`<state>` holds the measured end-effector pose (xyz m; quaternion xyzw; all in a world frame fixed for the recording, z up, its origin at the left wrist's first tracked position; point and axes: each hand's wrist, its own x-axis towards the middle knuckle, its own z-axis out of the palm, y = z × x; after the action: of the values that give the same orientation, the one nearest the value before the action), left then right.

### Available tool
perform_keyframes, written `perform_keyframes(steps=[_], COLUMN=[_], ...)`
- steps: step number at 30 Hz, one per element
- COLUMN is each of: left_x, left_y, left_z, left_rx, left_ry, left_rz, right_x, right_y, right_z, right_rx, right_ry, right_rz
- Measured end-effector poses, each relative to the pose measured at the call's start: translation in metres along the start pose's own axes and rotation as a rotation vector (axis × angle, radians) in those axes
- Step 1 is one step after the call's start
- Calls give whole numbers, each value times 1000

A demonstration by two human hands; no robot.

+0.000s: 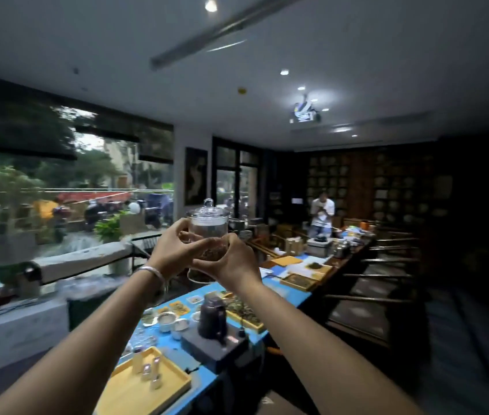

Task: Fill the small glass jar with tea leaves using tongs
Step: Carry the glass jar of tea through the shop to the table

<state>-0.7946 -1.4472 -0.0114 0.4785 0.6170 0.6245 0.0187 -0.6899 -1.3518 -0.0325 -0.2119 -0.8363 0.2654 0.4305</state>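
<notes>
Glass jar: the small glass jar (pixel 207 232) was held up at chest height, well above the table, upright, with its knobbed lid (pixel 208 208) seated on top.
Contents: dark tea leaves (pixel 211 253) were seen in the lower part of the jar; the upper part appeared clear.
Left hand: the left hand (pixel 174 250) was curled round the jar's left side, fingers closed on the glass.
Right hand: the right hand (pixel 232 260) was cupped under and round the lower right, likewise closed on the jar.
Tongs: none could be made out in either hand.
Table: a blue table (pixel 285 295) lay below, bearing a dark kettle (pixel 211 317) and a yellow tray (pixel 144 384).
Step judged: inspection of the fill level.
Recommended: the jar should be kept level, supported from beneath, and the lid steadied before it is lowered.
</notes>
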Motion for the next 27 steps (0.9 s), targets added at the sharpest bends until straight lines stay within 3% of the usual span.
perform_keyframes(steps=[7,14,21,27], left_x=[12,7,45,101], left_y=[66,113,120,65], left_z=[268,471,599,681], left_rx=[-239,-404,-421,-475], left_ry=[-274,-481,-675,-685], left_rz=[39,52,74,60], right_x=[-29,-66,-58,-6], right_y=[149,257,342,432], right_z=[-226,-390,-464,-475], right_rx=[-215,-350,-338,-391], right_ry=[226,340,436,394], right_rz=[105,188,253,298])
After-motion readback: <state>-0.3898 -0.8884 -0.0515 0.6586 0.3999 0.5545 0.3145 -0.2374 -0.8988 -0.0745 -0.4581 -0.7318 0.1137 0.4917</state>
